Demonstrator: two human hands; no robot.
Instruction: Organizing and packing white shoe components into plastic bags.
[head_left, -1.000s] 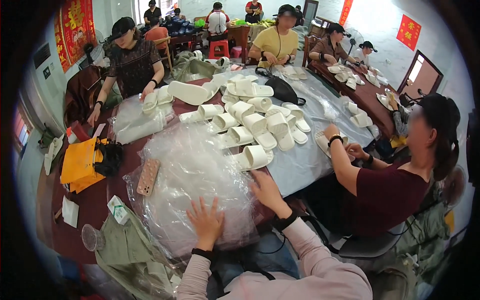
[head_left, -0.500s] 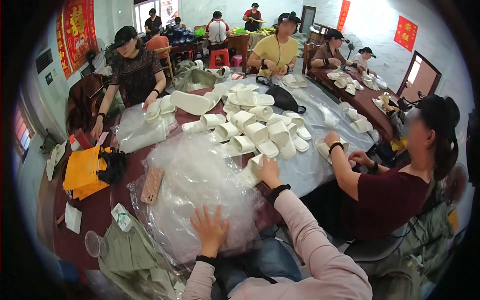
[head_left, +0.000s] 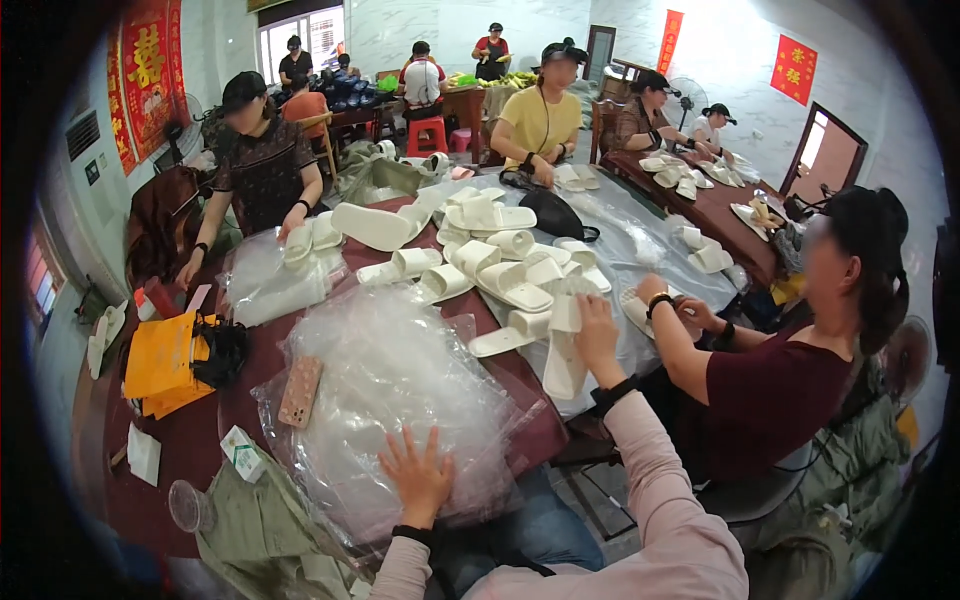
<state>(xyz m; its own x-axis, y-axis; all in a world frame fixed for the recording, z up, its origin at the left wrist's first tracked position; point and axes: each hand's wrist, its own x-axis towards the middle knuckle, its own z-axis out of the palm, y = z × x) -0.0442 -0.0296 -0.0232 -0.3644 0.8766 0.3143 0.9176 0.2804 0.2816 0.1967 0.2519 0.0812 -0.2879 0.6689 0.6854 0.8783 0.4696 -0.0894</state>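
You seem to be picking a slipper (head_left: 565,364): your right hand (head_left: 597,338) grips it at the slipper pile's (head_left: 480,258) near edge. Your left hand (head_left: 418,478) lies wide-spread on plastic bags (head_left: 380,365); lifting likely calls for steadiness.

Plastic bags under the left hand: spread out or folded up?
Spread out: the clear plastic bags lie in a broad layer, corners fanned, under the left hand.

- Yellow bag (head_left: 160,358) on the maroon counter (head_left: 245,378)
- Pinkish-cased phone (head_left: 300,392)
- White-and-green packet (head_left: 242,453) near a clear plastic cup (head_left: 190,507)
- Black pouch (head_left: 550,214)
- Red stool (head_left: 427,136) farther back
- Red poster (head_left: 148,75) on the left wall (head_left: 106,196)
- Fan (head_left: 687,102) at the back
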